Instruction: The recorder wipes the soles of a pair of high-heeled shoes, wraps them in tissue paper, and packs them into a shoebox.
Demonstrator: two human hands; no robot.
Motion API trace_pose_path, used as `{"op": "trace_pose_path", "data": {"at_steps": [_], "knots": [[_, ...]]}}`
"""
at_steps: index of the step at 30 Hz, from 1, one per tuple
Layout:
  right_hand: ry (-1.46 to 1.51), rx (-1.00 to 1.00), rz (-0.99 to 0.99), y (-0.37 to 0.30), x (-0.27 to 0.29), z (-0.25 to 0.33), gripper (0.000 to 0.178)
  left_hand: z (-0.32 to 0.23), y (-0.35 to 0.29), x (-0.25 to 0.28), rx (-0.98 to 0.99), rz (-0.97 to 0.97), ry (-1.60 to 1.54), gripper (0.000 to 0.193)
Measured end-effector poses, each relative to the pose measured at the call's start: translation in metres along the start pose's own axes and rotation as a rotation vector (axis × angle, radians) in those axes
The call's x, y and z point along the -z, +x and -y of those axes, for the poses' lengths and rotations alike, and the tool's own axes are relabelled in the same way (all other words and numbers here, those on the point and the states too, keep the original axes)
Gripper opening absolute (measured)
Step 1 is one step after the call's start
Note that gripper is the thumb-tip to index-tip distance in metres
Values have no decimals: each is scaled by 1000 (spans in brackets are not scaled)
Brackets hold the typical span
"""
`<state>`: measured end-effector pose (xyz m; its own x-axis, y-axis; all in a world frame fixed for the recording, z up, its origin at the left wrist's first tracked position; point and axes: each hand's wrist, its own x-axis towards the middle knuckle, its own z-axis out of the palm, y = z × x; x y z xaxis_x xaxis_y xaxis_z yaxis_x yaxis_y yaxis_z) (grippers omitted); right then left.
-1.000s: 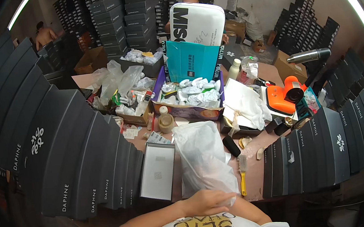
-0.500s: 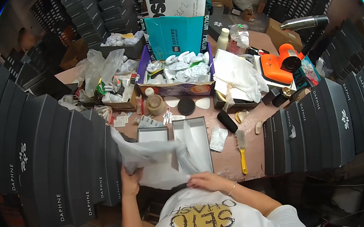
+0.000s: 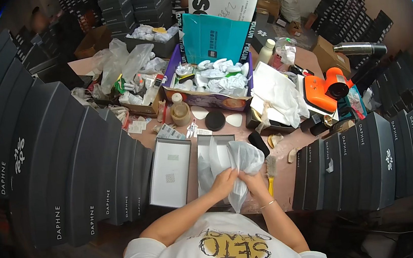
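A whitish, see-through plastic bag [image 3: 247, 157] is bunched up in front of me, above the open grey shoe box [image 3: 209, 140]. My left hand [image 3: 225, 182] is closed on its gathered part, and my right hand [image 3: 253, 180] grips it close beside the left. Whether anything is inside the bag I cannot tell. White wrapping shows in the box, partly hidden by the bag and my hands. Left of the box lies its grey-edged lid [image 3: 170, 171], white inside facing up.
Stacks of dark shoe boxes rise at the left [image 3: 63, 171] and right [image 3: 358, 162]. Behind stands a purple carton [image 3: 208, 100] with crumpled paper. A yellow-handled brush [image 3: 271, 175], a black round lid [image 3: 215, 121], a jar [image 3: 181, 114] and an orange device [image 3: 319, 93] are on the table.
The bag has moved right, from over the lid to over the box, and is now bunched up. My hands have come together on it, uncovering the lid.
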<state>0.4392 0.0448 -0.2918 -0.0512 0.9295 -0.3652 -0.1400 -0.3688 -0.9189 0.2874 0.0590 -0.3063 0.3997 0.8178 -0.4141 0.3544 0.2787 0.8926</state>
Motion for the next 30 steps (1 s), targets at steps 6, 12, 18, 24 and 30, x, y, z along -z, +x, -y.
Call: {"op": "trace_pose_path", "data": {"at_steps": [6,12,18,24,30], "knots": [[-586,147,-17,46,-22,-41,85,81,-63,50,-272,-752,216,36],[-946,228,-76,49,-44,-82,92,145,-82,67,220,-481,410,52],[-555,-128,97,69,-26,-84,72,158,-79,66,5,-541,435,37],[-467,155,42,20,-37,-44,72,33,-162,91,-105,-358,-438,23],[-212,98,50,-30,-3,13,69,31,-121,51,-6,-7,-820,36]]}}
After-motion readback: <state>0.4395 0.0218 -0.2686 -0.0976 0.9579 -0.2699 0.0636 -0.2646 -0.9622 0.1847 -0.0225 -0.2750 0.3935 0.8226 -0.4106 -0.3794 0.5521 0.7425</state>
